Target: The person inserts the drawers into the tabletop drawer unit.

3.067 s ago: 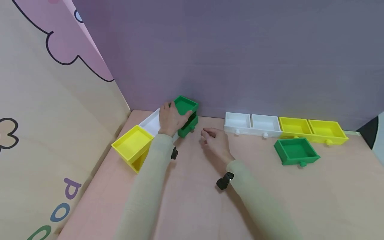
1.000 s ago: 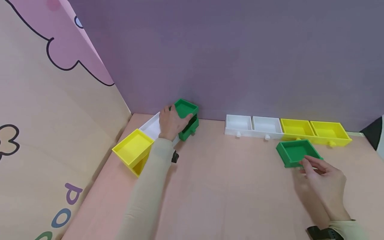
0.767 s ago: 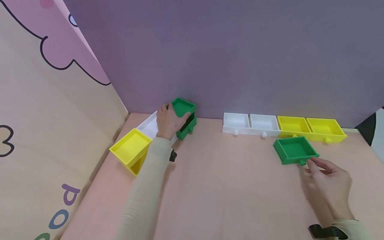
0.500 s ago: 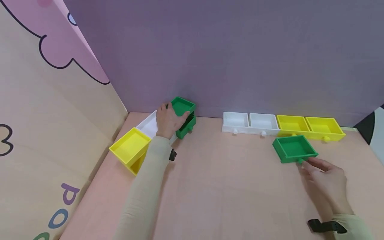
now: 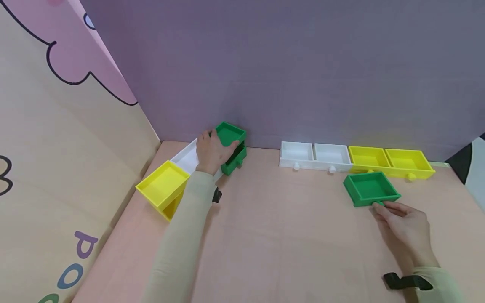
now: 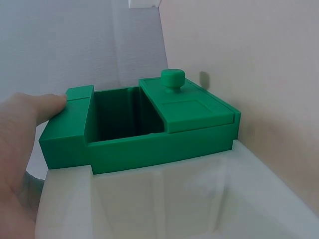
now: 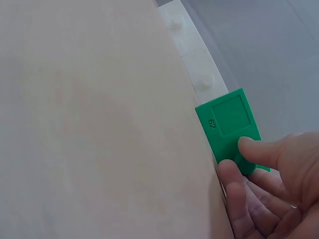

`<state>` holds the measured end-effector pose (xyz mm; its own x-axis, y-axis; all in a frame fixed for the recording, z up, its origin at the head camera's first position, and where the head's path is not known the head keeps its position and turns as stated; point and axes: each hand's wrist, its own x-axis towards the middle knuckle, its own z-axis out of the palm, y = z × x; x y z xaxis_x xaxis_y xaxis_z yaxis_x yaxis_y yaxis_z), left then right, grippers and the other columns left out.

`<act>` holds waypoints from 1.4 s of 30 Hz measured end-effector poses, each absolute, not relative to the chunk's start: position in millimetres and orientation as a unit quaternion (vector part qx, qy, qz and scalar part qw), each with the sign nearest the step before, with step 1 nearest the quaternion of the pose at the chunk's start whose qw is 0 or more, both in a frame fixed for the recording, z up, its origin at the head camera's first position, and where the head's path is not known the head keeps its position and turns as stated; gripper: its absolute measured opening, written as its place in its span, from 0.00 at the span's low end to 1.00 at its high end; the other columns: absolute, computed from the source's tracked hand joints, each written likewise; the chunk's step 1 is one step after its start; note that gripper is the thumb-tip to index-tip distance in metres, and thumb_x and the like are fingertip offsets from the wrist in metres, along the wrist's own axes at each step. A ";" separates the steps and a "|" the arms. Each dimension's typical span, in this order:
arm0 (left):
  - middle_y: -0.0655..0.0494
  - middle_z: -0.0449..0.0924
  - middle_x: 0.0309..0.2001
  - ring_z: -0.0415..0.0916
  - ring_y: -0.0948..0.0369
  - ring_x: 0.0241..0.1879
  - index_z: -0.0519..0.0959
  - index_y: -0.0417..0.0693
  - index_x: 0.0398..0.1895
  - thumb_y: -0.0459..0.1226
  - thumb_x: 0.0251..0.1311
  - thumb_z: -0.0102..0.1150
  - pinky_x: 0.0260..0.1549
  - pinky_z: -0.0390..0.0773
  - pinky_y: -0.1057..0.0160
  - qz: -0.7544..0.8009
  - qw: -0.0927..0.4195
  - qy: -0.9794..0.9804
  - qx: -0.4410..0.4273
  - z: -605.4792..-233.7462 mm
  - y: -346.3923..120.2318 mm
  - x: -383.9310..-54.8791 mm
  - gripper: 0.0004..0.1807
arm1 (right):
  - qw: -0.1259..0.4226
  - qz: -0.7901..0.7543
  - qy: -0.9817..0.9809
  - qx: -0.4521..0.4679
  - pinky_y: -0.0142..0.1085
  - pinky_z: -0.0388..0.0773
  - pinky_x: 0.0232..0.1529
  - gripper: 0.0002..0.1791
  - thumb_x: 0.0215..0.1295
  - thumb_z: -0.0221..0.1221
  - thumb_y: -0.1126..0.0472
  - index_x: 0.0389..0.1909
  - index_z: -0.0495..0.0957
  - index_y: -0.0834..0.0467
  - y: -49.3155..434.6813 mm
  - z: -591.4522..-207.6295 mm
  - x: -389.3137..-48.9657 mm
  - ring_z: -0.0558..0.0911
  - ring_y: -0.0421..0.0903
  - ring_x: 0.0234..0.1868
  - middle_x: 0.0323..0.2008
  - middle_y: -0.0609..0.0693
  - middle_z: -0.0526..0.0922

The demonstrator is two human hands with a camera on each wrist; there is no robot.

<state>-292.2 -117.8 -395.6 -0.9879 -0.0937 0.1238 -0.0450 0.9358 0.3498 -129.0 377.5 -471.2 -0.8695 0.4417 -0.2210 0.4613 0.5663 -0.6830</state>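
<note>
A drawer cabinet in yellow, white and green stands slantwise in the left corner. My left hand grips its green end, the thumb along the front side. Seen in the left wrist view, the green end has one drawer with a round knob in place and an empty slot beside it. At the right, a loose green drawer sits on the table. My right hand pinches this drawer's knob between thumb and fingers; the right wrist view shows the number 62 on the drawer's front.
Two white drawers and two yellow drawers line up along the back wall, knobs facing forward. The loose green drawer sits just in front of the yellow ones. A printed side wall rises left of the cabinet.
My right hand has moved from beside the cabinet over to the right and taken hold of the loose green drawer's knob. My left hand has stayed on the cabinet.
</note>
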 end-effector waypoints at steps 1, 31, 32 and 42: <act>0.33 0.66 0.75 0.63 0.41 0.73 0.63 0.34 0.80 0.68 0.69 0.53 0.76 0.65 0.46 -0.175 0.069 -0.982 0.036 -395.2 -117.9 -292.3 0.53 | 0.012 -0.395 0.882 0.255 0.20 0.78 0.28 0.46 0.72 0.62 0.34 0.72 0.72 0.70 377.9 -472.7 -129.1 0.76 0.19 0.28 0.53 0.67 0.89; 0.33 0.64 0.76 0.61 0.42 0.76 0.61 0.34 0.81 0.67 0.69 0.53 0.78 0.62 0.46 -0.184 0.056 -0.981 0.036 -393.7 -120.4 -290.6 0.54 | -0.020 -0.404 0.870 0.282 0.30 0.81 0.51 0.40 0.73 0.61 0.35 0.72 0.75 0.62 370.6 -471.8 -128.1 0.89 0.40 0.49 0.48 0.55 0.93; 0.33 0.64 0.76 0.61 0.42 0.76 0.61 0.34 0.81 0.67 0.69 0.53 0.78 0.62 0.47 -0.184 0.056 -0.981 0.036 -393.3 -120.2 -290.5 0.54 | -0.018 -0.405 0.868 0.286 0.37 0.81 0.59 0.40 0.73 0.60 0.34 0.72 0.74 0.60 370.1 -471.4 -128.1 0.88 0.48 0.59 0.54 0.57 0.90; 0.34 0.65 0.76 0.62 0.42 0.76 0.61 0.35 0.81 0.68 0.69 0.53 0.78 0.62 0.47 -0.177 0.053 -0.982 0.038 -390.7 -118.1 -291.4 0.53 | -0.040 -0.438 0.844 0.307 0.59 0.59 0.82 0.40 0.71 0.62 0.34 0.73 0.73 0.56 365.0 -464.4 -126.0 0.64 0.60 0.82 0.66 0.56 0.76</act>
